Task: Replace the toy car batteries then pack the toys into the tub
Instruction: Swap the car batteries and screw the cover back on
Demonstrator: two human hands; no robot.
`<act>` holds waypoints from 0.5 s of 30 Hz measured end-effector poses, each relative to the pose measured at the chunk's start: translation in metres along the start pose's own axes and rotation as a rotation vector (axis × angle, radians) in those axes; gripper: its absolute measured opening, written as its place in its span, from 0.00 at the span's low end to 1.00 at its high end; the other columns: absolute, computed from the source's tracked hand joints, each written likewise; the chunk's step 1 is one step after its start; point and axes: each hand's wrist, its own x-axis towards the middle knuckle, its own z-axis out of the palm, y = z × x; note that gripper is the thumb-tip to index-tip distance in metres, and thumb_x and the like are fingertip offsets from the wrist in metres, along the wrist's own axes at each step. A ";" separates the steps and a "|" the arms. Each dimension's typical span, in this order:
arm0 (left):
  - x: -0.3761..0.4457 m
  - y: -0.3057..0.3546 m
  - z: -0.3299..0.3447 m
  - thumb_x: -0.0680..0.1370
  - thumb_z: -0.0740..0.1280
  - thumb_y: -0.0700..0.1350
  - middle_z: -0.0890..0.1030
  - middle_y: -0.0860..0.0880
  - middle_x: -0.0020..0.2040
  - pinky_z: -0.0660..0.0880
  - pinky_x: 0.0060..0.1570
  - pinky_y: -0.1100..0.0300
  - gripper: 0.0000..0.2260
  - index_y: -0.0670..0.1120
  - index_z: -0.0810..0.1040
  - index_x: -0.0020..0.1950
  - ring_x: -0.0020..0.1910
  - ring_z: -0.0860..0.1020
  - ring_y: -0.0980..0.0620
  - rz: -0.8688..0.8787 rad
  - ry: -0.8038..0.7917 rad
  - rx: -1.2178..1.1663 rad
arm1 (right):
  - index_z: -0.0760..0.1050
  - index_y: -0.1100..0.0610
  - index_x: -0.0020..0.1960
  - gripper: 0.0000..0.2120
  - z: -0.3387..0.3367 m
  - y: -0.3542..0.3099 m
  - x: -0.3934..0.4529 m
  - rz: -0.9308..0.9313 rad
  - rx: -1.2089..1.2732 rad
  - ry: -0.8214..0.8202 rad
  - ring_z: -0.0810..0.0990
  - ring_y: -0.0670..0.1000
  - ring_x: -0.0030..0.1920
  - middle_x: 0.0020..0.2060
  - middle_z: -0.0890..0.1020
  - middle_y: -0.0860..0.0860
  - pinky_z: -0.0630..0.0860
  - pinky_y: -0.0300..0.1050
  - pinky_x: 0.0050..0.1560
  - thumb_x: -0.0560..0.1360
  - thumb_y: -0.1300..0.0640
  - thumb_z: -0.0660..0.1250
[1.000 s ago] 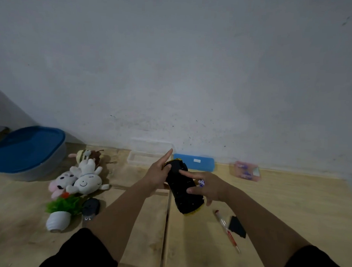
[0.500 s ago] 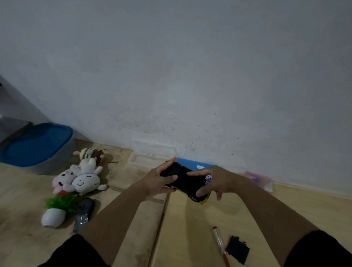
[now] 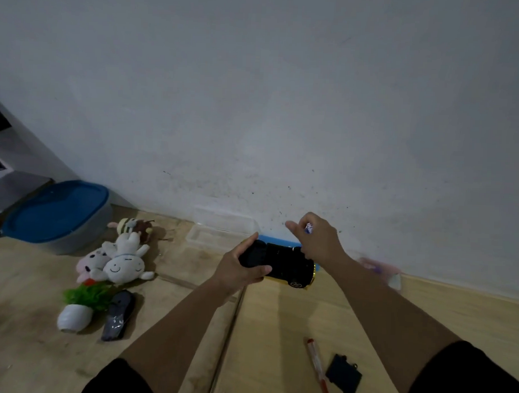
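Black toy car [image 3: 282,261] upside down, long axis left-right, clamped at left end in left hand [image 3: 241,267]; right hand [image 3: 315,239] just above right end, pinching small battery [image 3: 308,228], nearer the compartment.

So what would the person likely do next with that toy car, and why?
Probably lower the right hand to the upturned toy car and seat the small item it pinches, seemingly a battery. The left hand holds the car underside up, and the black cover lies off beside the screwdriver.
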 end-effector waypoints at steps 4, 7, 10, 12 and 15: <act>0.002 0.002 0.013 0.69 0.76 0.38 0.77 0.48 0.62 0.79 0.43 0.61 0.35 0.54 0.66 0.72 0.54 0.80 0.53 0.025 -0.065 -0.004 | 0.65 0.54 0.37 0.15 0.028 -0.010 -0.014 -0.042 0.011 0.037 0.71 0.50 0.35 0.33 0.72 0.50 0.68 0.40 0.35 0.75 0.48 0.66; 0.002 0.002 0.012 0.69 0.76 0.37 0.78 0.45 0.61 0.79 0.42 0.62 0.34 0.52 0.68 0.71 0.52 0.80 0.52 0.038 -0.091 -0.007 | 0.66 0.56 0.40 0.13 0.040 -0.013 -0.021 -0.085 -0.017 0.103 0.70 0.49 0.39 0.37 0.72 0.50 0.65 0.36 0.34 0.73 0.50 0.68; 0.001 0.002 0.001 0.69 0.76 0.36 0.77 0.45 0.63 0.79 0.42 0.62 0.36 0.51 0.65 0.73 0.55 0.79 0.50 0.037 -0.103 -0.008 | 0.69 0.56 0.43 0.12 0.047 -0.016 -0.024 -0.081 -0.030 0.132 0.72 0.50 0.42 0.42 0.74 0.53 0.65 0.34 0.36 0.71 0.50 0.70; 0.001 0.003 -0.008 0.70 0.75 0.36 0.76 0.47 0.65 0.79 0.42 0.63 0.37 0.51 0.62 0.74 0.57 0.78 0.52 0.036 -0.112 0.014 | 0.72 0.55 0.45 0.10 0.052 -0.019 -0.025 -0.098 -0.057 0.155 0.72 0.50 0.42 0.43 0.74 0.53 0.65 0.31 0.37 0.71 0.52 0.70; 0.001 0.005 -0.022 0.69 0.75 0.36 0.75 0.49 0.65 0.79 0.43 0.63 0.39 0.51 0.61 0.75 0.59 0.76 0.52 0.045 -0.125 0.053 | 0.77 0.57 0.51 0.08 0.057 -0.028 -0.028 -0.160 -0.153 0.182 0.70 0.49 0.41 0.41 0.71 0.52 0.65 0.29 0.36 0.74 0.55 0.68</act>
